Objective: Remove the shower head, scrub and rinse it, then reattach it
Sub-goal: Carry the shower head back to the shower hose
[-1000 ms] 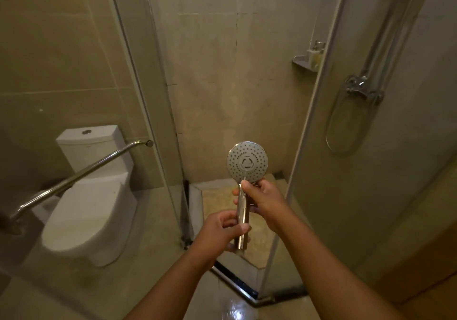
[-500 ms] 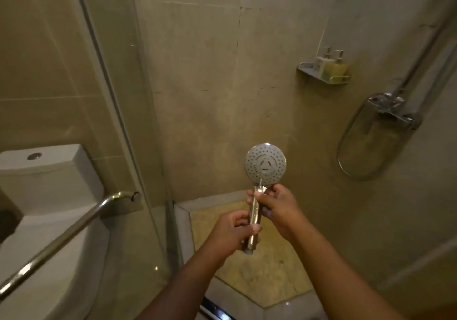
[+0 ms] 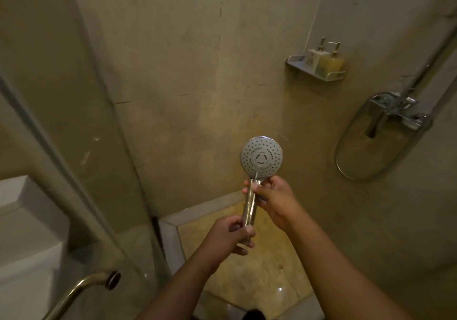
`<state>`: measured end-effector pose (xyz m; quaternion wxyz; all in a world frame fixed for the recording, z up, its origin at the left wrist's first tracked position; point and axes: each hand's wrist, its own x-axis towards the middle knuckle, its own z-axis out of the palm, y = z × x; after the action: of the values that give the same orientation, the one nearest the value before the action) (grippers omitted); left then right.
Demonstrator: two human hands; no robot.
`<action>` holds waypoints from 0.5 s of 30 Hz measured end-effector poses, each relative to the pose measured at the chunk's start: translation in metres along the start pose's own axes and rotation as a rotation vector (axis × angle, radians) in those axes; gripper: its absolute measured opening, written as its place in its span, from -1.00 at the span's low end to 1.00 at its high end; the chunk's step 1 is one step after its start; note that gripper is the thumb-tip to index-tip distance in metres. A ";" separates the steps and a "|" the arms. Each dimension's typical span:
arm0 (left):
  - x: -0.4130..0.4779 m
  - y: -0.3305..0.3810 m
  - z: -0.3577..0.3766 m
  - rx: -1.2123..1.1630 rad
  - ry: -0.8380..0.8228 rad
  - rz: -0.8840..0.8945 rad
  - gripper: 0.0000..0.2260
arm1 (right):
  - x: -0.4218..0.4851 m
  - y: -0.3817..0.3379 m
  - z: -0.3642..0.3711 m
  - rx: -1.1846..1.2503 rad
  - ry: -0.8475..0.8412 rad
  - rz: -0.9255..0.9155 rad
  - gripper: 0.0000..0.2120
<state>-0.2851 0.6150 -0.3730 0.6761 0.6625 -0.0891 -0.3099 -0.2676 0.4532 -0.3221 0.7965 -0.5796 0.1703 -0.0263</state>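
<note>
They've stepped deeper into the stall; the mixer valve (image 3: 398, 110) looms closer. The shower head (image 3: 261, 157) stands upright, the left hand (image 3: 228, 236) grip wrapped round the handle's foot, the right hand (image 3: 274, 198) pinching its neck. I'd keep both holds firm while carrying it toward the hose (image 3: 342, 171).

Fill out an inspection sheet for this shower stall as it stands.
Surface: tiled shower floor, glossy near the front.
Job's things: shower head, upright, spray face toward the camera.
Clutter: two pump bottles on a wall shelf.
Hands: left hand grips the handle's lower end; right hand holds it just below the face.
Cables: hose loops under the tap.
Surroundings: glass door, grab bar, toilet.
</note>
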 end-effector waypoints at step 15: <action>0.225 0.106 0.064 0.031 -0.193 0.063 -0.70 | 0.160 -0.099 -0.110 -0.187 0.051 -0.105 -0.91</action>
<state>-0.1088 0.4330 -0.3308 0.6634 0.6370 -0.1793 -0.3493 -0.1354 0.2821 -0.2979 0.7319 -0.6586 0.1615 -0.0667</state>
